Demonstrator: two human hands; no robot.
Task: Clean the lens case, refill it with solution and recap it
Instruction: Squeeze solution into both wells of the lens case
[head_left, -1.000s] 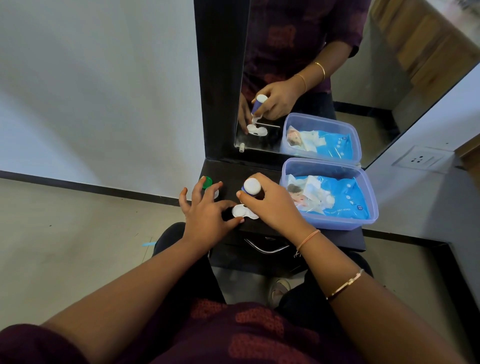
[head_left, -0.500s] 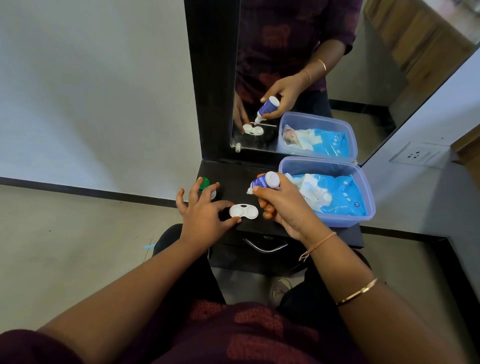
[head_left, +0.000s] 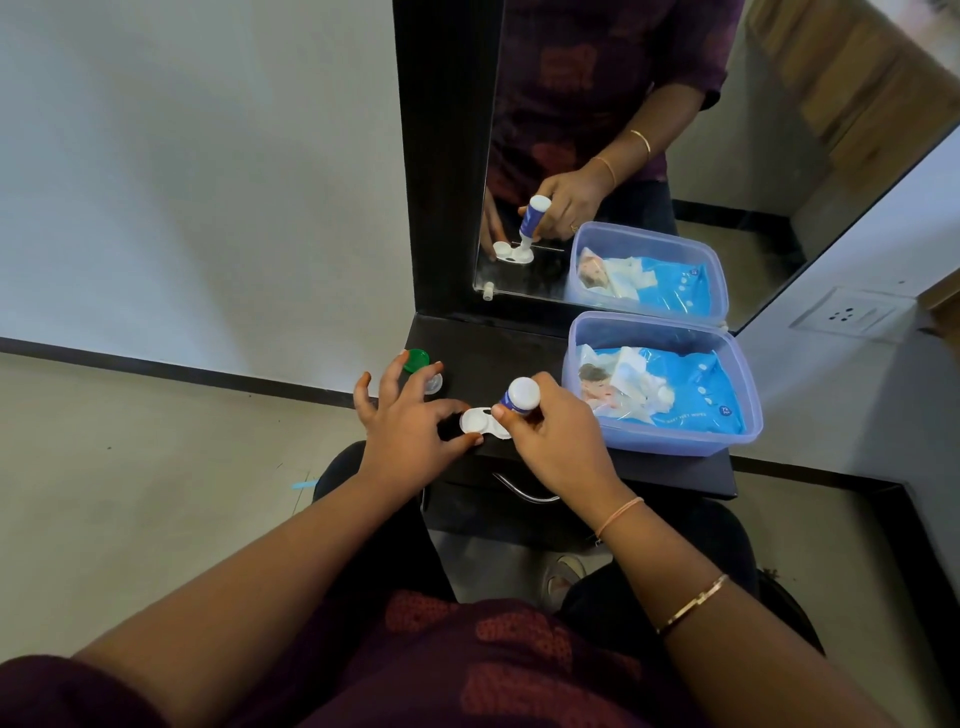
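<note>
White plastic and figure-eight shaped, the lens case (head_left: 478, 420) lies flat near the front edge of a black dresser top (head_left: 498, 353), its left well uncapped and facing up. The left hand (head_left: 410, 431) steadies the case's left end between curled thumb and forefinger, its other fingers spread above the surface. The right hand (head_left: 556, 441) grips a small blue-and-white solution bottle (head_left: 519, 396) upside down over the case's right well, its base towards the camera. A green cap (head_left: 417, 359) and a clear cap (head_left: 434, 383) sit just beyond the left fingers. To the right stands an open translucent plastic box (head_left: 670, 444) holding a blue pack of wet wipes (head_left: 685, 395). A mirror (head_left: 727, 156) rises behind the top, against a pale wall with a wall socket (head_left: 847, 314); beige floor (head_left: 156, 493) lies below.
</note>
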